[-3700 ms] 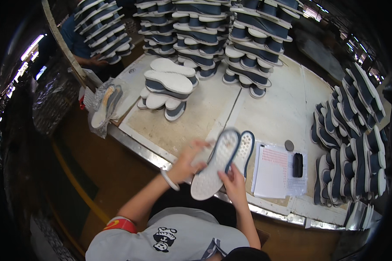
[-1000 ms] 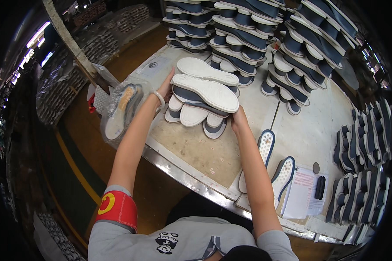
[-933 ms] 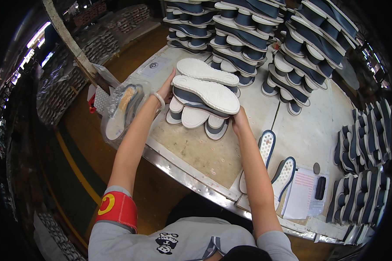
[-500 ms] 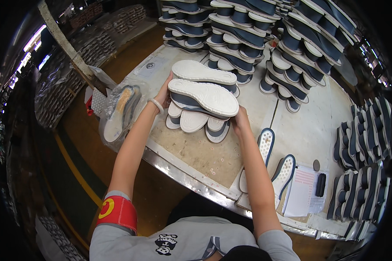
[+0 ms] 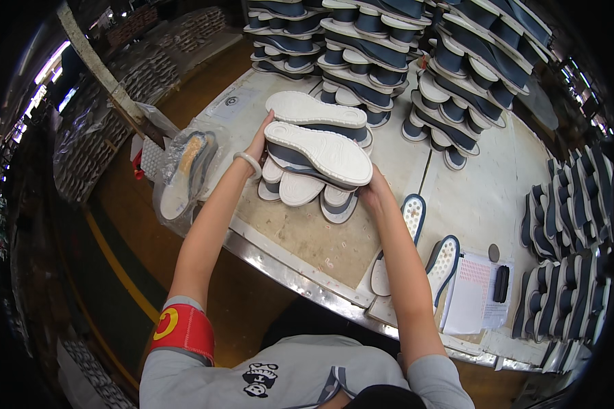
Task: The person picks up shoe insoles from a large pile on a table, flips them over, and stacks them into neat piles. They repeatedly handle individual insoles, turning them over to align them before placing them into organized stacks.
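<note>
Two-ended grip: near top sole (image 5: 319, 154) is grasped at its 10 o'clock end by left hand (image 5: 258, 142), at its 4 o'clock end by right hand (image 5: 373, 189); fingers partly hidden. It is stacked on pile (image 5: 301, 190), at 12 o'clock, far sole (image 5: 314, 109) just beside it. From pile: tall stacks (image 5: 363, 53) are set at 1 to 2 o'clock, loose soles (image 5: 444, 262) at 4, partly covered by right forearm (image 5: 406, 269), bagged sole (image 5: 183, 178) at 9.

The soles (image 5: 318, 151) look matt and rubbery, the bag (image 5: 198, 180) glossy plastic, the table (image 5: 307, 235) scuffed and matt with a shiny metal edge (image 5: 266, 266), the sheet (image 5: 464, 303) smooth paper, and the shirt (image 5: 303, 368) matt cloth.
</note>
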The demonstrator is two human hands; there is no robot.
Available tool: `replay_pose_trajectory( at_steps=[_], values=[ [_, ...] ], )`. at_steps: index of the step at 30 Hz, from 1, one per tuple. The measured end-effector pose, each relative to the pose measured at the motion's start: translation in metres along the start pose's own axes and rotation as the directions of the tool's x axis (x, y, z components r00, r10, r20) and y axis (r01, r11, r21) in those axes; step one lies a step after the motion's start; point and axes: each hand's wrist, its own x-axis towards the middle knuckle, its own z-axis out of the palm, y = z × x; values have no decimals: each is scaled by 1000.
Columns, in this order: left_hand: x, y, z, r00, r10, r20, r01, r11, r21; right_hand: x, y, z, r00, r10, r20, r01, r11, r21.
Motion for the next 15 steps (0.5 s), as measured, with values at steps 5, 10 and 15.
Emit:
replay_pose_trajectory(
  at_steps=[5, 10, 15],
  values=[
    [-2, 1, 8, 996, 24, -89, -22, 999, 28, 8, 11, -5, 998, -39, -43, 40, 999, 27],
    [-11, 5, 13, 988, 44, -145, -40, 999, 31, 11, 11, -3, 996, 12, -87, -9, 1000, 27],
    [-4, 2, 5, 998, 25, -57, -26, 1000, -17, 8, 9, -1, 997, -63, -39, 59, 995, -82]
  ],
)
